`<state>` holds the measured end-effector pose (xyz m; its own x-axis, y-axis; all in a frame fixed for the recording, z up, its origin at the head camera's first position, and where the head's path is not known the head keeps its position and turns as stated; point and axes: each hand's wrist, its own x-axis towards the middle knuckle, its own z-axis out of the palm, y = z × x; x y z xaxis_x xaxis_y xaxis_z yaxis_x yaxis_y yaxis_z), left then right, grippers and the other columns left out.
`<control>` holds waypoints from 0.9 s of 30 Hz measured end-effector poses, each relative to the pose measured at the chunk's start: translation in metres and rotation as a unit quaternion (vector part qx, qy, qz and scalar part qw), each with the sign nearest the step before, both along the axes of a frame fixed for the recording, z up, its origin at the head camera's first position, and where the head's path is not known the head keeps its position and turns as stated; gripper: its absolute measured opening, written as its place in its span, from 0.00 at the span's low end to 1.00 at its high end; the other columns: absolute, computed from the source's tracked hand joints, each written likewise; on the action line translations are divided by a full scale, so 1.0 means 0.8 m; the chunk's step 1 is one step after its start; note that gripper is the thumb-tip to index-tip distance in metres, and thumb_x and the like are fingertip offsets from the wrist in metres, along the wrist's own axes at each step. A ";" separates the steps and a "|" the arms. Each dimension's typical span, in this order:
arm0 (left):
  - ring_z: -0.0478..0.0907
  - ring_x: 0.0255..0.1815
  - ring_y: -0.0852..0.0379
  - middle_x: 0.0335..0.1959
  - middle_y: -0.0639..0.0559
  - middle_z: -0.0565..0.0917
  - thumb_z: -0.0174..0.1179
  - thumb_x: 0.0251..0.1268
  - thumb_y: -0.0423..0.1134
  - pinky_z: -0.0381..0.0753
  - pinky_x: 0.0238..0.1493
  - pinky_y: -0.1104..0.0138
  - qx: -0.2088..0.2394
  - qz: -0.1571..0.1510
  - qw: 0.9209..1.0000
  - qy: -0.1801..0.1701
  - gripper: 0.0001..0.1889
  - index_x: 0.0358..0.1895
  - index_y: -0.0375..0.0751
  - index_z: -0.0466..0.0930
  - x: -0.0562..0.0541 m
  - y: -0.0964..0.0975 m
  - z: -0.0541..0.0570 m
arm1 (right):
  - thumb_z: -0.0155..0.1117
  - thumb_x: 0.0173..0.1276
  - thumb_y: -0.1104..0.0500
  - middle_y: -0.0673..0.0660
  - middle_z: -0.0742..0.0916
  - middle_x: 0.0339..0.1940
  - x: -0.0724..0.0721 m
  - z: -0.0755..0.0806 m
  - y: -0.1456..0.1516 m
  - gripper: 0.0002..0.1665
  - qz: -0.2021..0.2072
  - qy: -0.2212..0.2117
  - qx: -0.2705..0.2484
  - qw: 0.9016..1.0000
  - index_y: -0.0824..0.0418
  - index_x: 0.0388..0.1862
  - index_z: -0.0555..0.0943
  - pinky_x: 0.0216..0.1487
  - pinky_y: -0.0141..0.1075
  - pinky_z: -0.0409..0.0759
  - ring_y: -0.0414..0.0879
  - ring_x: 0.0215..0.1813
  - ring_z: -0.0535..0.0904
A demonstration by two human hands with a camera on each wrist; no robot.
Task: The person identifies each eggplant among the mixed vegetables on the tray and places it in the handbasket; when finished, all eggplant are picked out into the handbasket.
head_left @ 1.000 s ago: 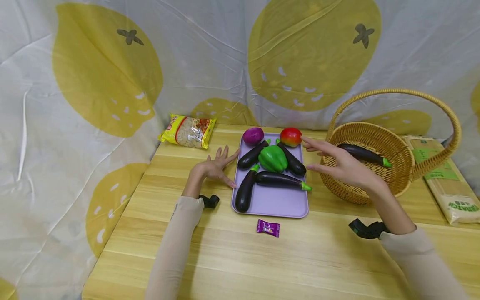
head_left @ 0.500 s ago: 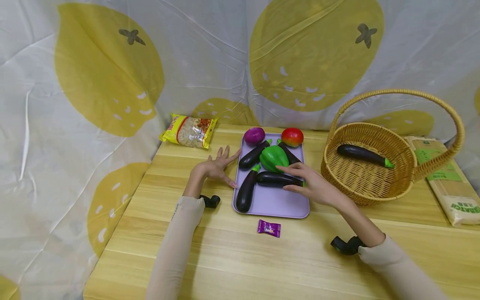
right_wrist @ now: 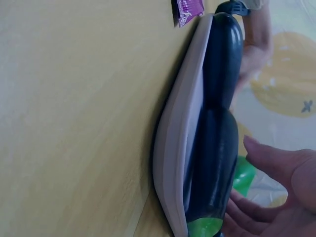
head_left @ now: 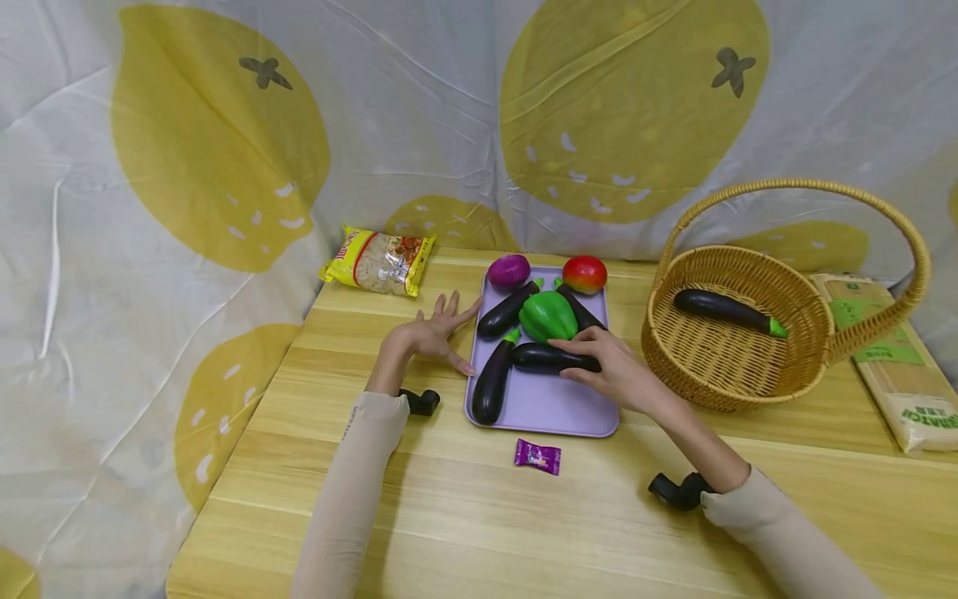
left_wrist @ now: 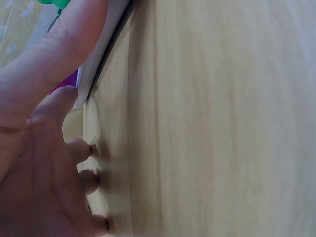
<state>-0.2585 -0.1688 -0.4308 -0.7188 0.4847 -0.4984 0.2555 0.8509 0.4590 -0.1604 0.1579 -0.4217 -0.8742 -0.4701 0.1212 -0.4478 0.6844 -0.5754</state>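
Note:
My left hand [head_left: 430, 337] lies with fingers spread at the left edge of a lilac tray [head_left: 565, 408]; its thumb and index finger are right at the rim. Over the tray, my right hand [head_left: 617, 374] reaches around the green-stemmed end of an eggplant [head_left: 540, 358] lying crosswise. In the right wrist view, a gap shows between the thumb [right_wrist: 269, 160] and that eggplant [right_wrist: 215, 163], while the other fingers [right_wrist: 247, 212] are close behind it. Beside it lie another eggplant [head_left: 491, 387], a green bell pepper [head_left: 546, 316] and further eggplants [head_left: 507, 312] behind.
A wicker basket [head_left: 659, 366] with a tall handle holds one eggplant [head_left: 722, 309]. A purple oval item [head_left: 509, 271] and a red mango-like fruit [head_left: 585, 274] sit at the tray's far end. Around are a yellow food bag [head_left: 380, 262], a purple wrapped candy [head_left: 537, 457] and a noodle pack [head_left: 891, 366].
My right hand has moved left and toward me from beside the red fruit to the end of the crosswise eggplant. The left hand stays at the tray's edge.

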 end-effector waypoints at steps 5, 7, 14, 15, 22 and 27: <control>0.12 0.84 0.38 0.84 0.39 0.19 0.76 0.55 0.57 0.19 0.80 0.33 0.001 0.002 1.000 -0.003 0.67 0.85 0.63 0.29 0.000 0.000 0.001 | 0.74 0.68 0.60 0.68 0.85 0.53 -0.002 -0.005 -0.004 0.28 -0.009 -0.018 0.003 1.000 0.55 0.67 0.83 0.51 0.51 0.79 0.60 0.54 0.81; 0.12 0.84 0.38 0.84 0.39 0.18 0.76 0.55 0.58 0.19 0.80 0.33 0.002 0.002 1.000 -0.004 0.67 0.85 0.63 0.29 0.000 0.000 0.000 | 0.74 0.67 0.61 0.68 0.85 0.54 -0.003 -0.007 -0.005 0.27 -0.013 -0.020 0.003 1.000 0.55 0.66 0.83 0.52 0.53 0.80 0.60 0.55 0.81; 0.11 0.84 0.39 0.84 0.40 0.18 0.77 0.55 0.58 0.18 0.80 0.34 0.004 0.003 1.000 -0.004 0.67 0.85 0.64 0.29 -0.001 -0.001 -0.002 | 0.73 0.67 0.64 0.67 0.87 0.52 -0.009 -0.012 -0.010 0.24 -0.027 -0.024 -0.005 0.999 0.55 0.63 0.85 0.49 0.49 0.82 0.59 0.53 0.83; 0.11 0.83 0.39 0.84 0.40 0.18 0.77 0.55 0.58 0.18 0.80 0.34 0.005 0.003 1.000 -0.005 0.67 0.85 0.64 0.29 -0.001 -0.001 -0.002 | 0.73 0.67 0.64 0.66 0.88 0.52 -0.010 -0.012 -0.010 0.24 -0.030 -0.026 -0.004 0.999 0.54 0.63 0.86 0.48 0.48 0.82 0.58 0.52 0.84; 0.11 0.83 0.39 0.84 0.40 0.18 0.76 0.55 0.58 0.18 0.79 0.34 0.004 0.004 1.000 -0.006 0.67 0.85 0.64 0.29 0.000 0.000 -0.002 | 0.74 0.66 0.64 0.64 0.89 0.48 -0.014 -0.012 -0.009 0.24 -0.028 -0.024 -0.001 0.999 0.53 0.61 0.87 0.41 0.38 0.75 0.52 0.45 0.82; 0.11 0.83 0.39 0.84 0.40 0.18 0.76 0.55 0.58 0.18 0.79 0.33 0.007 0.005 1.000 -0.007 0.67 0.85 0.63 0.29 0.000 0.001 0.000 | 0.74 0.66 0.65 0.63 0.88 0.46 -0.015 -0.009 -0.009 0.24 -0.020 -0.018 -0.001 1.000 0.53 0.61 0.87 0.38 0.35 0.74 0.50 0.42 0.81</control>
<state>-0.2585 -0.1681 -0.4306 -0.7168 0.4835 -0.5025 0.2396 0.8475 0.4737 -0.1727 0.1509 -0.4291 -0.8958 -0.4353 0.0899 -0.3995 0.6996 -0.5924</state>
